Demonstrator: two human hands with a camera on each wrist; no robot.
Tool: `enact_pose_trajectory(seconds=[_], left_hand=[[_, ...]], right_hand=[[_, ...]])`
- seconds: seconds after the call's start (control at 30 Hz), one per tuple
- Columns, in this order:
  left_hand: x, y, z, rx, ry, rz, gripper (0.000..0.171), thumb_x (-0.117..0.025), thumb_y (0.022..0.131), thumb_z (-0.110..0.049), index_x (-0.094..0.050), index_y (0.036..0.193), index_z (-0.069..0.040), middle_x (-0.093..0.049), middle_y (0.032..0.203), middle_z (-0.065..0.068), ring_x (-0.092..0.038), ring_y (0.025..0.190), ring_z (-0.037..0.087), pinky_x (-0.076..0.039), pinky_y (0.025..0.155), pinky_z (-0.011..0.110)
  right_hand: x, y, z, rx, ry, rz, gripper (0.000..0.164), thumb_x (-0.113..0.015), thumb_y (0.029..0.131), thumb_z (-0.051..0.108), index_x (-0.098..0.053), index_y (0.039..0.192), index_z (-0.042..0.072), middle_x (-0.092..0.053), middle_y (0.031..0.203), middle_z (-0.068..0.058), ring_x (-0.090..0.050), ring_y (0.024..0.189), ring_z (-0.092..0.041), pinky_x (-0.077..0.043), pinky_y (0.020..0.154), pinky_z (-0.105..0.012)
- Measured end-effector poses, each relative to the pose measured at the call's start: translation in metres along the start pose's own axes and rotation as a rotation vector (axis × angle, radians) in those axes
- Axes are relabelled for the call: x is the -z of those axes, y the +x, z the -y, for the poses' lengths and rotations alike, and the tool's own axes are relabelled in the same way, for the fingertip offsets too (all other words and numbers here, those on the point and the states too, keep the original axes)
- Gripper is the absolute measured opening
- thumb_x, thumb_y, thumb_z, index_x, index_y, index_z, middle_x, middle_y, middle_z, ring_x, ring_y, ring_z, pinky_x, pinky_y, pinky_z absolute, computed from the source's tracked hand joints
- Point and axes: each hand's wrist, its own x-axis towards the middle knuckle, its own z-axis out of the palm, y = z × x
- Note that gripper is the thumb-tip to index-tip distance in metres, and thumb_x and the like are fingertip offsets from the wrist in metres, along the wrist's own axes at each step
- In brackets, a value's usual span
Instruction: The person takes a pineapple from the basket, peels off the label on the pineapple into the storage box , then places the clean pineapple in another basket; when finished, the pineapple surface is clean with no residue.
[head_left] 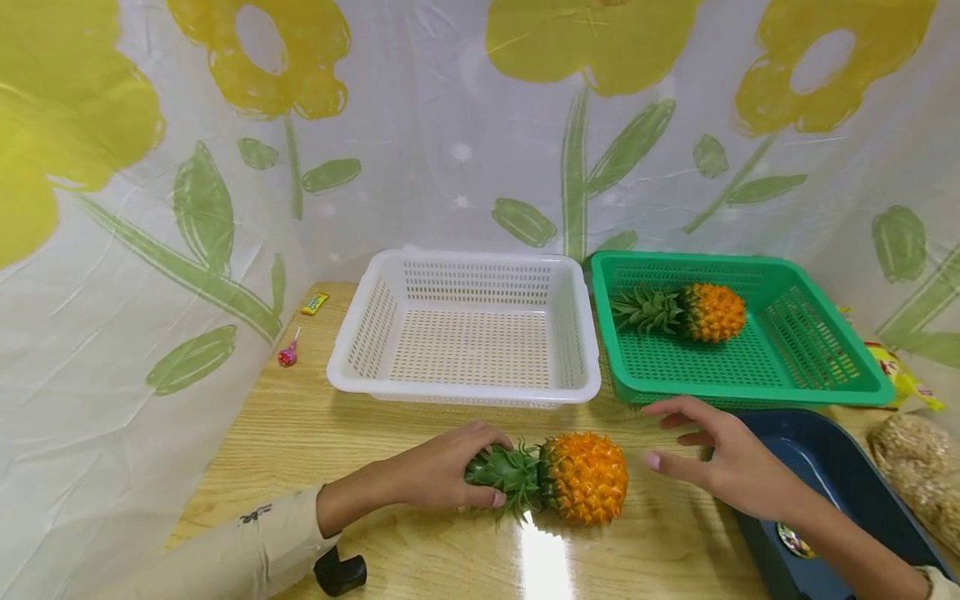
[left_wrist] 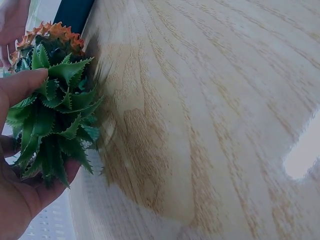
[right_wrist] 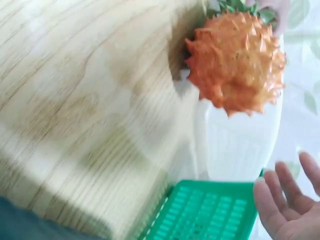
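Observation:
A pineapple [head_left: 587, 479] with an orange spiny body and a green leafy crown lies sideways over the wooden table in the head view. My left hand [head_left: 448, 468] grips it by the crown, fingers and thumb curled round the leaves, as the left wrist view also shows on the crown [left_wrist: 50, 115]. To the right of the fruit, apart from it, my right hand [head_left: 723, 462] hovers with fingers spread and holds nothing. A second pineapple [head_left: 712, 313] lies in the green basket [head_left: 750, 398], its crown pointing left.
Left of the green basket stands a white basket [head_left: 465, 396]. A dark blue tray [head_left: 780, 425] sits under my right forearm, with a clear bag [head_left: 915, 454] and a yellow packet [head_left: 903, 375] beyond. A lollipop [head_left: 288, 354] and a small yellow wrapper [head_left: 315, 303] lie at the left.

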Motion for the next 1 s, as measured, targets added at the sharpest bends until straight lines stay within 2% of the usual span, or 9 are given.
enact_pose_trajectory(seconds=[0.13,0.37,0.6,0.93,1.0], left_hand=[[0.000,0.000,0.000,0.002,0.003,-0.004,0.060,-0.073,0.088,-0.049,-0.052,0.138,-0.022,-0.052,0.139,-0.001,-0.053,0.125,0.018,-0.048,0.104,0.044],[0.000,0.001,0.001,-0.003,0.012,-0.001,0.060,-0.072,0.089,-0.051,-0.052,0.138,-0.024,-0.052,0.138,-0.003,-0.053,0.124,0.016,-0.048,0.103,0.042],[0.001,0.002,0.002,-0.006,0.004,0.003,0.060,-0.072,0.089,-0.051,-0.052,0.138,-0.023,-0.053,0.136,-0.002,-0.054,0.119,0.014,-0.050,0.100,0.040],[0.000,0.002,0.002,-0.014,0.001,0.001,0.059,-0.072,0.089,-0.050,-0.053,0.137,-0.022,-0.053,0.136,-0.002,-0.054,0.120,0.014,-0.049,0.100,0.039],[0.000,0.002,0.002,-0.011,-0.003,0.004,0.059,-0.072,0.089,-0.050,-0.053,0.137,-0.022,-0.053,0.136,-0.002,-0.054,0.120,0.014,-0.049,0.100,0.039]], right_hand=[[-0.009,0.005,0.005,0.004,0.007,-0.001,0.047,-0.073,0.093,0.033,-0.055,0.136,0.025,-0.059,0.135,-0.001,-0.060,0.115,-0.018,-0.053,0.092,-0.036],[-0.021,0.013,0.012,0.004,0.085,0.031,0.058,-0.075,0.091,0.034,-0.050,0.141,0.020,-0.054,0.140,-0.009,-0.053,0.125,-0.037,-0.046,0.099,-0.060],[-0.036,0.021,0.013,-0.014,0.097,0.062,0.069,-0.079,0.087,0.039,-0.047,0.146,0.020,-0.050,0.145,-0.013,-0.047,0.131,-0.044,-0.041,0.101,-0.065],[-0.056,0.026,0.010,-0.002,0.086,0.129,0.093,-0.084,0.079,0.044,-0.036,0.155,0.019,-0.035,0.157,-0.020,-0.035,0.140,-0.052,-0.036,0.100,-0.075],[-0.061,0.027,0.009,0.006,0.086,0.148,0.097,-0.085,0.077,0.045,-0.034,0.156,0.021,-0.034,0.157,-0.022,-0.037,0.139,-0.051,-0.038,0.099,-0.074]])
